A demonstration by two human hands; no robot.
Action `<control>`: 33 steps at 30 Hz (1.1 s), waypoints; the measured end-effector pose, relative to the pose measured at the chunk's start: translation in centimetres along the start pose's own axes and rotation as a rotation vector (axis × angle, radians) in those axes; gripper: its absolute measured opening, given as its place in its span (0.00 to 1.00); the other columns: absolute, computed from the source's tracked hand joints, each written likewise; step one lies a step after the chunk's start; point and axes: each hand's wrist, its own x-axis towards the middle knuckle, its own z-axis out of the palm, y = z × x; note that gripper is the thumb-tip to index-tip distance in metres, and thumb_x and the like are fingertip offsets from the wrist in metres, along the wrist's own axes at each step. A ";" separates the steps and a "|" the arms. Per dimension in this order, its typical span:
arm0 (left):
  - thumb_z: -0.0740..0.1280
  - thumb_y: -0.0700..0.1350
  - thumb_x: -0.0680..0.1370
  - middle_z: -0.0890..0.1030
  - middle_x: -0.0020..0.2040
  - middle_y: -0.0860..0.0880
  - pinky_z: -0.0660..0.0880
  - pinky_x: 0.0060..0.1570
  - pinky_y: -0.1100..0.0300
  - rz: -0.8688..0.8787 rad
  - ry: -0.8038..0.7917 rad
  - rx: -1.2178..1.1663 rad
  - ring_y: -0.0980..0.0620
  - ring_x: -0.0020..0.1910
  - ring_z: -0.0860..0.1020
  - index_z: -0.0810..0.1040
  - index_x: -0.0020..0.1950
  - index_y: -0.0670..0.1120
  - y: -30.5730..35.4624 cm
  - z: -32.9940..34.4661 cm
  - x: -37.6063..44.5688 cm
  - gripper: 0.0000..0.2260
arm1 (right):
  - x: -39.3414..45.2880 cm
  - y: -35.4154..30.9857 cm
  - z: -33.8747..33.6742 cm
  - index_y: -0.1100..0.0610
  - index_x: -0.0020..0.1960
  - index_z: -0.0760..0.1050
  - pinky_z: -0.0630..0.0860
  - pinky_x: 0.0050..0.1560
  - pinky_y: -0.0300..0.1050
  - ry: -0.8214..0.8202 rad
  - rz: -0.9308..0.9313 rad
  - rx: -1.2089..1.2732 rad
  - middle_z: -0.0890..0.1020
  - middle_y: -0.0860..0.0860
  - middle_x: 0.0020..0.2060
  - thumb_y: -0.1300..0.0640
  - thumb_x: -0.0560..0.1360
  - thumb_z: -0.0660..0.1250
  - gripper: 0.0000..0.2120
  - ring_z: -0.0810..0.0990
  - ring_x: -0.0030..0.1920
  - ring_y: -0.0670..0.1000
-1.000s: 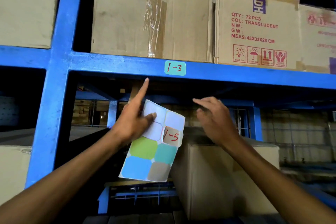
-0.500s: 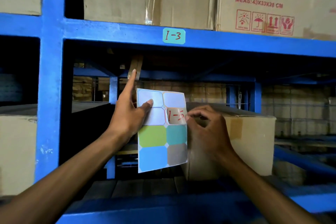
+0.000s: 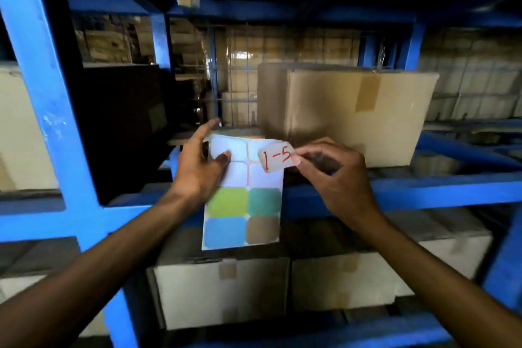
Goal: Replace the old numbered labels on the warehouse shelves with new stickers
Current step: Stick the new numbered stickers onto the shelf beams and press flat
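My left hand holds a sticker sheet upright by its top left part, thumb pressed on its face. The sheet carries green, teal, blue and brown stickers in its lower half; its upper half is bare white backing. My right hand pinches a brown sticker marked "1-5" in red, peeled off and held at the sheet's upper right corner. Both hands are in front of a blue shelf beam.
A blue upright post stands at the left. A taped cardboard box sits on the shelf behind my right hand. Pale boxes fill the shelf below. A dark box sits behind my left hand.
The view has dropped to a lower shelf, so the beam with the "1-3" label is out of sight. My right hand took hold of the "1-5" sticker and peeled it off the sheet.
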 end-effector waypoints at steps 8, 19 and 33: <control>0.66 0.35 0.73 0.78 0.57 0.51 0.72 0.54 0.64 0.125 -0.221 0.162 0.57 0.49 0.75 0.67 0.70 0.55 -3.5 0.2 -6.2 0.28 | -5.0 2.5 1.0 0.58 0.45 0.80 0.77 0.41 0.31 0.030 0.307 0.135 0.82 0.48 0.38 0.67 0.69 0.72 0.07 0.80 0.36 0.39; 0.62 0.38 0.77 0.75 0.34 0.52 0.72 0.40 0.61 0.276 -0.509 0.582 0.56 0.32 0.74 0.50 0.76 0.53 -6.6 -0.5 -10.6 0.32 | -8.5 6.3 3.8 0.58 0.49 0.82 0.79 0.45 0.33 -0.088 0.410 -0.037 0.83 0.48 0.44 0.62 0.70 0.71 0.07 0.82 0.45 0.44; 0.56 0.42 0.78 0.76 0.56 0.41 0.66 0.36 0.54 0.459 -0.555 1.118 0.40 0.44 0.77 0.42 0.76 0.52 -7.6 0.9 -9.3 0.32 | -8.3 6.3 4.2 0.56 0.48 0.81 0.77 0.46 0.34 -0.082 0.427 -0.046 0.82 0.46 0.42 0.59 0.70 0.71 0.07 0.79 0.42 0.39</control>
